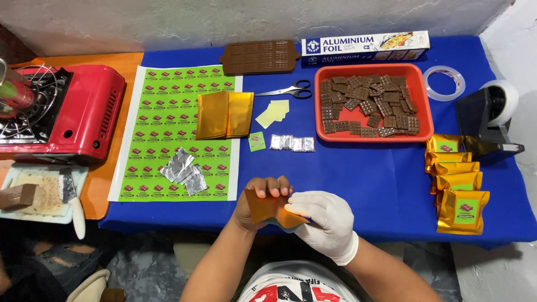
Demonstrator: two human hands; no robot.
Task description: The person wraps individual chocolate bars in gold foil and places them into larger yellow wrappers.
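Pouch (267,208) of gold foil sat pinched between our bare left hand (256,204) and gloved right hand (324,219), its mouth seemingly unsealed, so we judged a slack pinch might spill whatever lay inside.

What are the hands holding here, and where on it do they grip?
A gold foil pouch: the bare left hand pinches its top edge, the gloved right hand grips its right side.

Packaging/labels on blue table, head view.
Green label sheet (178,134) left; foil box (366,46) rear; gold pouches (457,182) w/ green labels stacked right; one gold pouch (268,208) in hands.
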